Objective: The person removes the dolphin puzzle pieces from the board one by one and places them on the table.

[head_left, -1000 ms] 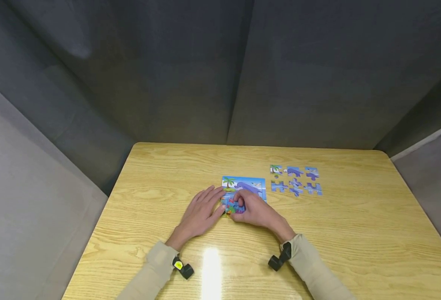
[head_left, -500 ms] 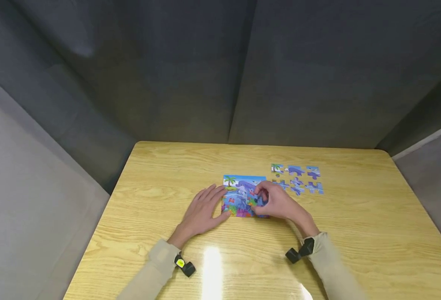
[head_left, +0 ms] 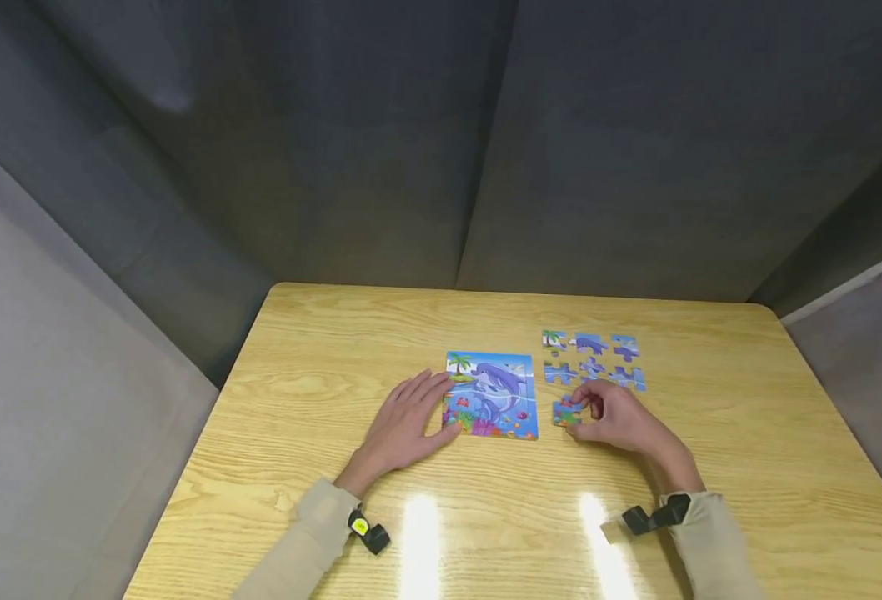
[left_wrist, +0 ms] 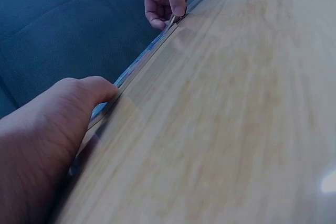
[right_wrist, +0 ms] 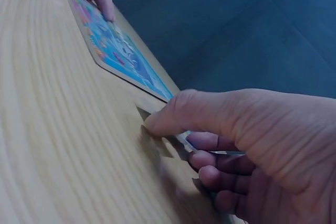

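The dolphin puzzle board (head_left: 497, 412), with a palm tree and coral in its picture, lies flat at the table's middle. My left hand (head_left: 403, 429) rests at its left edge with fingers spread, fingertips and thumb on the border; in the left wrist view that thumb (left_wrist: 97, 90) sits at the board's edge. To the right of the board, my right hand (head_left: 621, 417) pinches a jigsaw piece (head_left: 563, 412) with red and green coral between thumb and fingers, close over the table. In the right wrist view the right hand (right_wrist: 247, 135) largely hides the piece.
Several loose jigsaw pieces (head_left: 591, 343) lie in two rows just beyond the right hand. The wooden table (head_left: 336, 333) ends at a back edge before a dark curtain (head_left: 366, 167). Pale panels stand at left and right.
My right hand has carried the coral piece rightward, off the board and onto the area below the two rows. The board's picture is uncovered. The left hand stays almost still.
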Motion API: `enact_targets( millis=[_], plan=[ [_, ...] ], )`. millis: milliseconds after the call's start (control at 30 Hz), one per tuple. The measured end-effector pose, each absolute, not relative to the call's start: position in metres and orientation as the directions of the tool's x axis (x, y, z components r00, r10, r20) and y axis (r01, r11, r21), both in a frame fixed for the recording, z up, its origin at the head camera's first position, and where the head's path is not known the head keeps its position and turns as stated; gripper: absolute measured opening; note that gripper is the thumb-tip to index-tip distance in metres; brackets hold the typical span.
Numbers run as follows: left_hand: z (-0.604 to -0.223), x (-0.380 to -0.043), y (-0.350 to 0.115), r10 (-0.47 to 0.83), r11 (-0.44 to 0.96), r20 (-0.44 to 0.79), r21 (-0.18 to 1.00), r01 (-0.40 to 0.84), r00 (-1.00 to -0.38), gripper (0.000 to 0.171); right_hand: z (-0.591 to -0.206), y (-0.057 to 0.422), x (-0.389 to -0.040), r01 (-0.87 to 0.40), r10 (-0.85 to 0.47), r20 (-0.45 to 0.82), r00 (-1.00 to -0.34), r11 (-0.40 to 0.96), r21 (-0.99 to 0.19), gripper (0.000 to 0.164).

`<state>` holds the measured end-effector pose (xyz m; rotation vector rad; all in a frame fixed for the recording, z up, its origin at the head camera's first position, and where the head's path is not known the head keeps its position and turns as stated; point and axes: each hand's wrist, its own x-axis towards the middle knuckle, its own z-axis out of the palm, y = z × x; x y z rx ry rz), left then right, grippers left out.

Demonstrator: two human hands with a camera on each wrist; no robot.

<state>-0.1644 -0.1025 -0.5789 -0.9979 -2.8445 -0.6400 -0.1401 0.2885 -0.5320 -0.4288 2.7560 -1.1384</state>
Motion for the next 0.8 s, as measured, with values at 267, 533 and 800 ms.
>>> enact_targets(
  millis=[267,533,800],
  plan=[
    [-0.578,-0.164,-0.103,0.584,0.699,0.197,0.370,0.611,-0.787,0.078,-0.534,0.290,-0.142,-0.263,-0.337,0.031,-0.941,0.673,-0.691,0.038],
    [-0.577,-0.163,-0.103,0.584,0.700,0.190,0.374,0.608,-0.789,0.078,-0.535,0.286,-0.145,-0.274,-0.351,0.026,-0.936,0.681,-0.679,0.033],
    [-0.577,-0.163,-0.103,0.582,0.700,0.193,0.375,0.608,-0.790,0.078,-0.528,0.276,-0.146,-0.322,-0.346,0.109,-0.932,0.649,-0.690,0.030]
  ],
)
